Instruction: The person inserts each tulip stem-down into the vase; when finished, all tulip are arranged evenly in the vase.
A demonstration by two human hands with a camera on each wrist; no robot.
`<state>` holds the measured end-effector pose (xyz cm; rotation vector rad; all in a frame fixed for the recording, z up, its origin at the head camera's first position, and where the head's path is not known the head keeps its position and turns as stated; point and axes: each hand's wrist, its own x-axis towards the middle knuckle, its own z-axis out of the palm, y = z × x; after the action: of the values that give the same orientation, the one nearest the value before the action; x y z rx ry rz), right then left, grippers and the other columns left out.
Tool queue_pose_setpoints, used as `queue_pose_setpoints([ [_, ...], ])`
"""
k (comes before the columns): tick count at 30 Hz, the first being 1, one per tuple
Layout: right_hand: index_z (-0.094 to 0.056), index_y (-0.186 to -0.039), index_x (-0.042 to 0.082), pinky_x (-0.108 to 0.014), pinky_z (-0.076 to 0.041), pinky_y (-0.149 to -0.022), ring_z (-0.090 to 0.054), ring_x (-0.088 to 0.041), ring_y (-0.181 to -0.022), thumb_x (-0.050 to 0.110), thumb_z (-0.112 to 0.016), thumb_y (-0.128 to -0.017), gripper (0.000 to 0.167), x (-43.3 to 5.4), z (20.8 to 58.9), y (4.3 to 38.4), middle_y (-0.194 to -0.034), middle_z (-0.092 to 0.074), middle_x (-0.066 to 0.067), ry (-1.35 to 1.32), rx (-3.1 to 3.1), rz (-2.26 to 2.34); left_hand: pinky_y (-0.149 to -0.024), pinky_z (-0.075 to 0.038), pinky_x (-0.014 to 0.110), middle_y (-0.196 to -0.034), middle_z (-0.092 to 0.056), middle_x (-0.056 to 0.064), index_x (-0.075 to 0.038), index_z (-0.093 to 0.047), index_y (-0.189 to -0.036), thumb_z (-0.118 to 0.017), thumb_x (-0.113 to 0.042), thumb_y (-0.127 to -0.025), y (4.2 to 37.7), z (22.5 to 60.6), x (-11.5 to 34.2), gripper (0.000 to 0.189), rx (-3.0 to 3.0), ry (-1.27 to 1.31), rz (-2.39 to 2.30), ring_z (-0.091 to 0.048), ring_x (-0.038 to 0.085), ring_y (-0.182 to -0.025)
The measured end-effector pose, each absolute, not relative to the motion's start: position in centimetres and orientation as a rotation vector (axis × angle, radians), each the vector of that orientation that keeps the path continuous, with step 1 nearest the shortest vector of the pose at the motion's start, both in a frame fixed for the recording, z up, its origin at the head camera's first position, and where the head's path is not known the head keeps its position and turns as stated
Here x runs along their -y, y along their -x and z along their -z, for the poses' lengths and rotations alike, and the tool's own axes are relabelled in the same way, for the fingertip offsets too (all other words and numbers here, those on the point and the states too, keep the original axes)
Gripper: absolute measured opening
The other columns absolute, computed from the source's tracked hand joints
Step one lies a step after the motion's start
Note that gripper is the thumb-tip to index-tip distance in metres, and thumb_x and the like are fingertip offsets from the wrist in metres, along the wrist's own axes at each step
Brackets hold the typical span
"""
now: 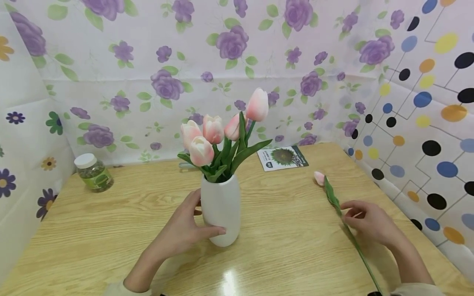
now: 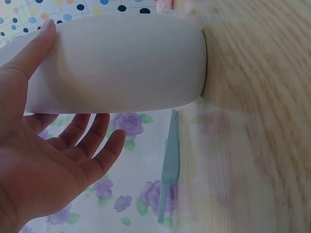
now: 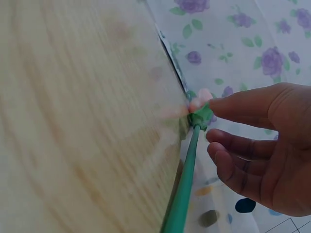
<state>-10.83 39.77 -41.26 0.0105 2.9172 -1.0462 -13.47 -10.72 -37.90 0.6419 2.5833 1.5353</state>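
Note:
A white vase (image 1: 220,209) stands upright on the wooden table and holds several pink-and-white artificial tulips (image 1: 212,129) with green leaves. My left hand (image 1: 185,228) is around the vase's left side, its thumb lying across the front and the other fingers partly hidden behind. In the left wrist view the vase (image 2: 131,63) fills the upper part, with the thumb against it. A single tulip (image 1: 333,199) lies on the table at the right, stem toward me. Beside its leaf is my right hand (image 1: 372,222), loosely bent, fingertips at the leaf; the right wrist view shows no pinch on the stem (image 3: 187,179).
A lidded jar (image 1: 94,174) with a green label stands at the back left. Behind the vase lies a pale blue-green tool (image 2: 171,160), partly hidden in the head view. A printed card (image 1: 282,158) lies at the back right. Patterned cloths surround the table's back and sides.

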Motion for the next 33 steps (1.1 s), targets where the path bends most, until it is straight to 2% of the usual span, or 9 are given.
queue_pose_setpoints([
  [9, -0.069, -0.133, 0.003, -0.031, -0.058, -0.060, -0.064, -0.016, -0.079, 0.019, -0.076, -0.098, 0.039, -39.59, 41.62, 10.95, -0.101, -0.069, -0.009, 0.007, -2.821, 1.047, -0.106, -0.049, 0.056, -0.145, -0.054, 0.004, -0.018, -0.045, -0.155, -0.096, -0.037, -0.077, 13.51, 37.95, 10.82, 0.096, -2.589, -0.640, -1.523, -0.055, 0.025, -0.130],
  [19, -0.075, -0.123, 0.008, -0.026, -0.051, -0.059, -0.057, -0.014, -0.076, 0.021, -0.076, -0.098, 0.028, -39.43, 41.60, 11.08, -0.095, -0.067, -0.005, 0.062, -2.817, 0.914, -0.106, -0.049, 0.057, -0.145, -0.055, 0.004, -0.018, -0.044, -0.155, -0.096, -0.037, -0.077, 13.49, 37.95, 10.74, 0.096, -2.574, -0.629, -1.528, -0.055, 0.026, -0.131],
  [27, -0.070, -0.114, 0.009, -0.025, -0.049, -0.059, -0.055, -0.012, -0.073, 0.011, -0.072, -0.096, 0.018, -39.43, 41.57, 11.58, -0.088, -0.063, -0.004, 0.158, -2.801, 0.863, -0.106, -0.049, 0.056, -0.146, -0.055, 0.003, -0.019, -0.044, -0.156, -0.096, -0.037, -0.077, 13.53, 37.97, 10.71, 0.097, -2.575, -0.641, -1.540, -0.054, 0.026, -0.132],
  [33, -0.071, -0.116, 0.009, -0.026, -0.050, -0.056, -0.055, -0.011, -0.069, 0.004, -0.065, -0.097, 0.020, -39.47, 41.69, 11.68, -0.085, -0.063, -0.004, 0.174, -2.768, 0.892, -0.106, -0.049, 0.056, -0.147, -0.054, 0.004, -0.019, -0.043, -0.156, -0.096, -0.036, -0.077, 13.47, 37.86, 10.81, 0.097, -2.569, -0.630, -1.538, -0.054, 0.027, -0.133],
])
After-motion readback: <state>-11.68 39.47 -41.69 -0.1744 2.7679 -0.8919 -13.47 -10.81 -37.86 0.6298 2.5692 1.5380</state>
